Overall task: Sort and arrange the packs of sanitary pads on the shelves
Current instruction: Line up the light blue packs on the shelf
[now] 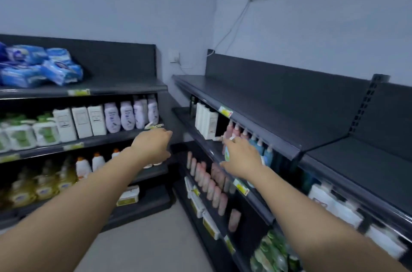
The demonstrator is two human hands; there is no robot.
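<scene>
Several blue packs of sanitary pads [40,66] lie in a loose pile at the left end of the left unit's top shelf [124,85]. Both my arms reach forward toward the corner between the two shelf units, well below and right of the packs. My left hand [153,144] hovers by the right end of the left unit's second shelf, seen from the back, fingers loosely bent with nothing visible in it. My right hand [243,158] is at the right unit's second shelf. A pale blue-green shape [227,154] shows between its thumb and fingers; whether it grips it is unclear.
The right unit's top shelf [256,104] is bare. Lower shelves hold white and lilac bottles [111,119], green-capped tubs [20,135], yellow bottles [42,184], pink tubes [209,182] and blue bottles [263,149]. Grey floor [145,240] lies between the units. A cable [231,28] hangs on the wall.
</scene>
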